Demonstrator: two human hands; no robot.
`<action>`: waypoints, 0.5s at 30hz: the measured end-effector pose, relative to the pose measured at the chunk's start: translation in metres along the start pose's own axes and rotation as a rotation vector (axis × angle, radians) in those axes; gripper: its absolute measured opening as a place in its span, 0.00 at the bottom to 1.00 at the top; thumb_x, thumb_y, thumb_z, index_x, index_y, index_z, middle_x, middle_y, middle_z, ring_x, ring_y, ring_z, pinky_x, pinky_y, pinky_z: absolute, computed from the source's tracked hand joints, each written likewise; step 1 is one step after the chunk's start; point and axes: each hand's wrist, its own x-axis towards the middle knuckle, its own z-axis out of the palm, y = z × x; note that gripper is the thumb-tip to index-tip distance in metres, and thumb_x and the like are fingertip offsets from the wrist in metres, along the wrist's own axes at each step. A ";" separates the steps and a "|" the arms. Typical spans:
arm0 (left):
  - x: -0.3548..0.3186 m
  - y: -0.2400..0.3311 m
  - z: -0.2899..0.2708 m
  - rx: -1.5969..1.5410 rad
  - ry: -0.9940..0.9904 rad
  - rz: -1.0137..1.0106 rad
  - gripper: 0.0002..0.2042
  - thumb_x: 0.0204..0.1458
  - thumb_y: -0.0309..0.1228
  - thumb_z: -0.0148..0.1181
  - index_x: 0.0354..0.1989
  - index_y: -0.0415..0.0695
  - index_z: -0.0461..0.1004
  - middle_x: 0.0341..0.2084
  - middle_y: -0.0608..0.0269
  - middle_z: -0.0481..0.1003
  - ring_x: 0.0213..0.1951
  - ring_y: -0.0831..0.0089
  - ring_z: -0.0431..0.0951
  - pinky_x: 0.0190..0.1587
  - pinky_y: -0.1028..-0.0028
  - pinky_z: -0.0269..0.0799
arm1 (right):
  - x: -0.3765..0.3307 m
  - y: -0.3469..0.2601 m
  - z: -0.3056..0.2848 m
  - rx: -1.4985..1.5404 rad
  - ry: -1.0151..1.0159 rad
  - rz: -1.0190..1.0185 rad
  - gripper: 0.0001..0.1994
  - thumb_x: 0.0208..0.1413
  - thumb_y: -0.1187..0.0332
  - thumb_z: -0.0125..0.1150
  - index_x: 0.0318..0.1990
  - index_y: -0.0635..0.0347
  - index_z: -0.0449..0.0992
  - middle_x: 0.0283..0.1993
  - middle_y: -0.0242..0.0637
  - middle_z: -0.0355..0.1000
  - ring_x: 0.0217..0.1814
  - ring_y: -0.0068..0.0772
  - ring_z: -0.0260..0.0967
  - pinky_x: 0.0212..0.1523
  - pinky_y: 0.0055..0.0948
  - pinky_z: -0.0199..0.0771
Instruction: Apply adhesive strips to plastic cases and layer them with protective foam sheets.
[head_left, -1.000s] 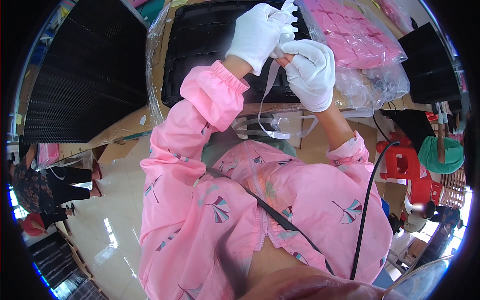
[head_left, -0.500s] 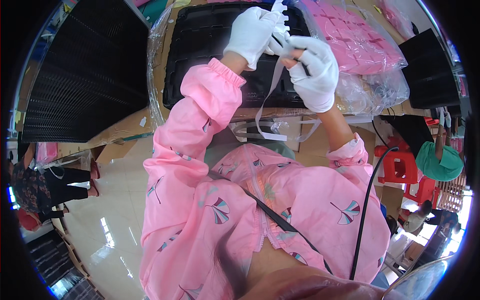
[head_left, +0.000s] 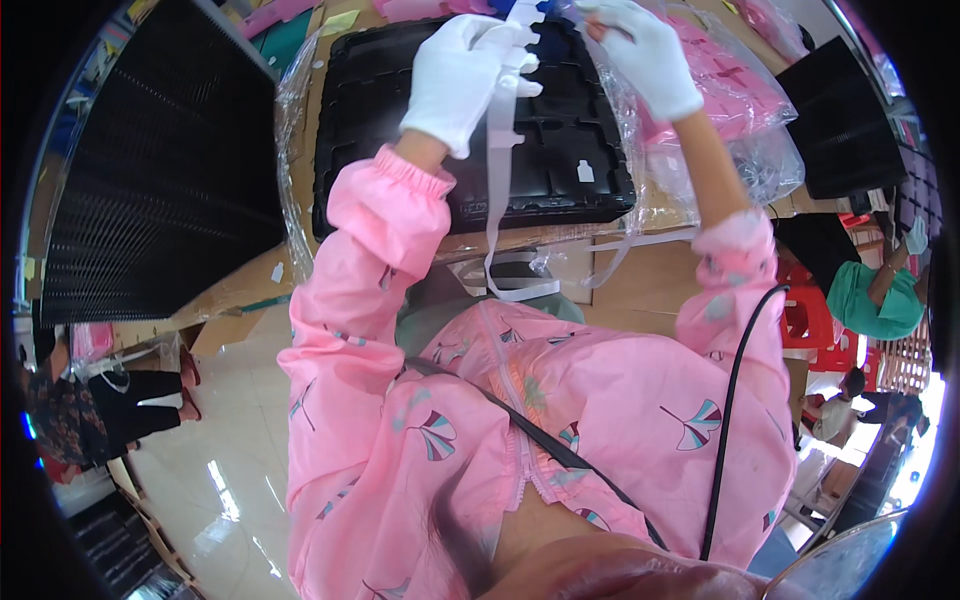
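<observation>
My left hand [head_left: 455,85], in a white glove, is closed around a white strip with small tabs [head_left: 500,165] along its edge. The strip's upper end rises past the fingers, and its lower part hangs over the front of a black moulded plastic tray [head_left: 380,150] and curls near my lap. At the upper right, above the tray's far right corner, is my right hand [head_left: 650,60], gloved with bare fingertips showing. Its fingers are curled together; what they hold, if anything, cannot be made out. One small white tab [head_left: 586,171] lies on the tray's right part.
Pink trays in clear plastic wrap [head_left: 725,90] lie right of the black tray. A tall black stack [head_left: 160,170] stands at the left, another black stack [head_left: 845,115] at the far right. Red stools [head_left: 805,320] and a person in green [head_left: 875,300] are beyond on the right.
My right hand has moved up and right, away from the left one. My left hand has shifted slightly left with the strip. The small white tab now shows on the tray.
</observation>
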 end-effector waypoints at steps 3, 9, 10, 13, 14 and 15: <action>-0.005 0.008 0.001 0.039 -0.005 -0.052 0.09 0.56 0.27 0.51 0.38 0.33 0.69 0.33 0.54 0.75 0.30 0.72 0.77 0.30 0.72 0.79 | 0.077 0.134 0.014 -0.160 -0.657 0.023 0.23 0.46 0.49 0.58 0.43 0.57 0.77 0.46 0.49 0.73 0.48 0.42 0.71 0.51 0.40 0.68; -0.009 0.024 -0.006 0.077 0.055 -0.069 0.09 0.56 0.29 0.53 0.38 0.34 0.69 0.32 0.56 0.76 0.30 0.74 0.77 0.30 0.74 0.78 | 0.088 0.152 0.057 -0.378 -0.858 -0.182 0.05 0.41 0.80 0.55 0.28 0.64 0.76 0.31 0.39 0.72 0.34 0.38 0.70 0.37 0.28 0.69; -0.008 0.027 -0.008 0.095 0.068 -0.076 0.09 0.56 0.29 0.53 0.37 0.34 0.69 0.32 0.56 0.76 0.30 0.74 0.77 0.30 0.75 0.78 | 0.091 0.152 0.060 -0.410 -0.931 -0.189 0.05 0.41 0.80 0.56 0.27 0.64 0.76 0.29 0.40 0.71 0.33 0.39 0.70 0.36 0.30 0.69; -0.005 0.024 -0.013 0.142 0.082 -0.072 0.11 0.57 0.32 0.52 0.40 0.36 0.70 0.31 0.57 0.77 0.27 0.73 0.79 0.26 0.81 0.70 | 0.093 0.168 0.073 -0.388 -0.922 -0.219 0.03 0.38 0.79 0.59 0.24 0.63 0.77 0.28 0.41 0.71 0.31 0.39 0.70 0.32 0.32 0.69; -0.004 0.022 -0.015 0.167 0.083 -0.070 0.11 0.57 0.34 0.51 0.42 0.38 0.70 0.31 0.57 0.78 0.25 0.73 0.79 0.23 0.83 0.66 | 0.094 0.171 0.076 -0.400 -0.932 -0.226 0.03 0.37 0.79 0.59 0.24 0.62 0.77 0.28 0.41 0.71 0.31 0.39 0.70 0.32 0.32 0.69; -0.003 0.019 -0.016 0.150 0.090 -0.061 0.12 0.57 0.34 0.51 0.42 0.38 0.70 0.30 0.57 0.78 0.25 0.73 0.80 0.23 0.84 0.66 | 0.099 0.166 0.079 -0.452 -0.953 -0.204 0.03 0.37 0.79 0.60 0.23 0.62 0.77 0.28 0.41 0.71 0.31 0.40 0.70 0.32 0.33 0.69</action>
